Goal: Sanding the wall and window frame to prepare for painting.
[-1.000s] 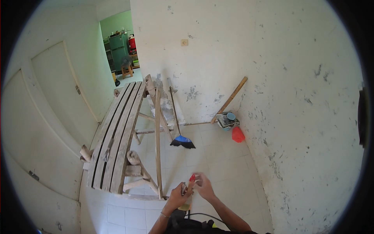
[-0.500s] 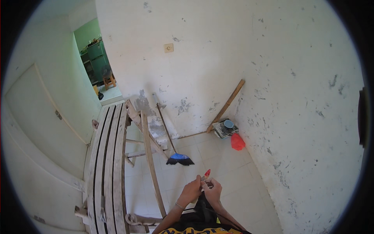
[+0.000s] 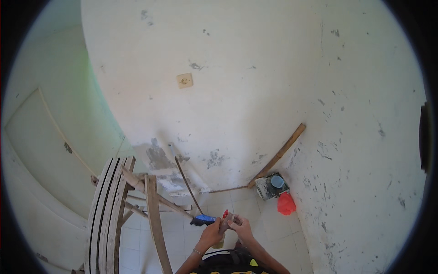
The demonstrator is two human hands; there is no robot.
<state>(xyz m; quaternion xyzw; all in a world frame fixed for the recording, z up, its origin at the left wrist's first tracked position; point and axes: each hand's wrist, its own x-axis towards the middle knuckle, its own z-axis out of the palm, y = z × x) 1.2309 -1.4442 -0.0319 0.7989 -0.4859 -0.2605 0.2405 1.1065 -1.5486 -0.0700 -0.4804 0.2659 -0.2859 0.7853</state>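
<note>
Showing red at top, held tool [image 3: 226, 220] dull grey-brown below (details small)

Can't read any text from where I'm standing. Yellow marks [image 3: 248, 272] on the dark clothing [image 3: 223, 263], below the grip and cut off at the lower edge: illegible. Red-ended piece [image 3: 226, 222] in the grip, between left hand [image 3: 211, 235] and right hand [image 3: 243, 229]: too small to make out any print. Same for the blue broom head [image 3: 204, 219], just left of it.
</note>
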